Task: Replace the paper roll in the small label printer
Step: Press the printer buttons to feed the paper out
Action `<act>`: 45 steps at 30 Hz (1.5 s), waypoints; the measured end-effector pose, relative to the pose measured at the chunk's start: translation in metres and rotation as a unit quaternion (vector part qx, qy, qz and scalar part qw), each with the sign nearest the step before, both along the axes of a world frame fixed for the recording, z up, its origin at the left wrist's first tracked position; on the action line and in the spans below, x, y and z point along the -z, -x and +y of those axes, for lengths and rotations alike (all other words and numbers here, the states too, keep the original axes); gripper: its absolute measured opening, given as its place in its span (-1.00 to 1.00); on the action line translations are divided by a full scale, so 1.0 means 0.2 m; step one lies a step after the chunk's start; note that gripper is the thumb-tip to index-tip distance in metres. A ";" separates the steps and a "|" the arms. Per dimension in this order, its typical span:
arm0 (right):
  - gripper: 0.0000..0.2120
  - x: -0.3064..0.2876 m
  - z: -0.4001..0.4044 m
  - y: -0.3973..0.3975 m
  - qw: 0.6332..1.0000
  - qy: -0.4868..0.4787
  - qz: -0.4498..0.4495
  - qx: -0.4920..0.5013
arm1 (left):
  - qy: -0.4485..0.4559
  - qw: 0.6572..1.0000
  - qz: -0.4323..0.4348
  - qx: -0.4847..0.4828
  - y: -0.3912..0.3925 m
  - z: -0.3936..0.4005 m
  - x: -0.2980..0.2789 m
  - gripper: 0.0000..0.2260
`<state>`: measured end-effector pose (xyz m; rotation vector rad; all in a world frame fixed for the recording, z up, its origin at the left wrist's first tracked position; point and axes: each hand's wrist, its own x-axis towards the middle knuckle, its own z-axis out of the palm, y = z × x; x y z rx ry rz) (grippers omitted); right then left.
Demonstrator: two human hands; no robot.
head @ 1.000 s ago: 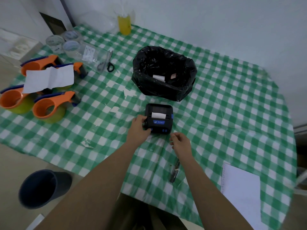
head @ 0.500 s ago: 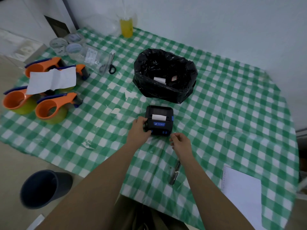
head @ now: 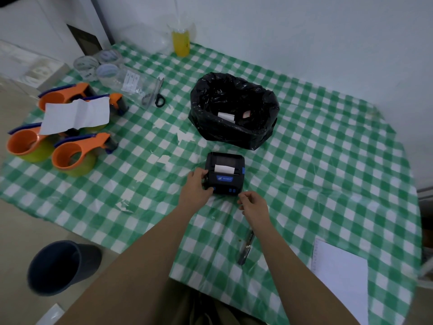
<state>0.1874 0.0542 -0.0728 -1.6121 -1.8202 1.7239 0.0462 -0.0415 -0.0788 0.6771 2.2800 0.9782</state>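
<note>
A small black label printer [head: 225, 173] with a blue logo sits on the green checked tablecloth, lid closed. A strip of white paper [head: 224, 169] pokes out of its slot. My left hand [head: 196, 186] grips the printer's left side. My right hand [head: 253, 204] hovers just in front of the printer's near right corner, fingers curled and pinched, with nothing visible in them. Behind the printer stands a bin lined with a black bag [head: 234, 111], and a white paper roll [head: 226, 117] lies inside it.
Orange tape dispensers [head: 79, 153] and a white paper sheet [head: 75, 116] crowd the left side. Scissors [head: 157, 95], plastic bags and tape rolls lie at the back left, with a yellow bottle [head: 180, 42]. A pen [head: 246, 248] and notepad [head: 341, 270] lie near me. A dark bucket [head: 61, 266] stands on the floor.
Both hands stay in nearly the same place at the printer. The view has shifted slightly; nothing else has visibly moved.
</note>
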 end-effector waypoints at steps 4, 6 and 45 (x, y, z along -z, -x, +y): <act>-0.84 -0.01 0.01 0.00 1.000 -0.004 -0.011 -0.012 | -0.003 1.000 -0.004 -0.001 0.00 0.00 0.00 -0.60; -0.82 -0.01 0.01 0.00 1.000 -0.007 -0.017 -0.018 | -0.005 1.000 -0.004 0.001 0.00 0.00 -0.01 -0.60; -0.97 0.00 0.00 0.02 0.993 -0.110 -0.032 0.001 | -0.059 0.994 -0.096 -0.016 0.05 -0.03 -0.06 -0.63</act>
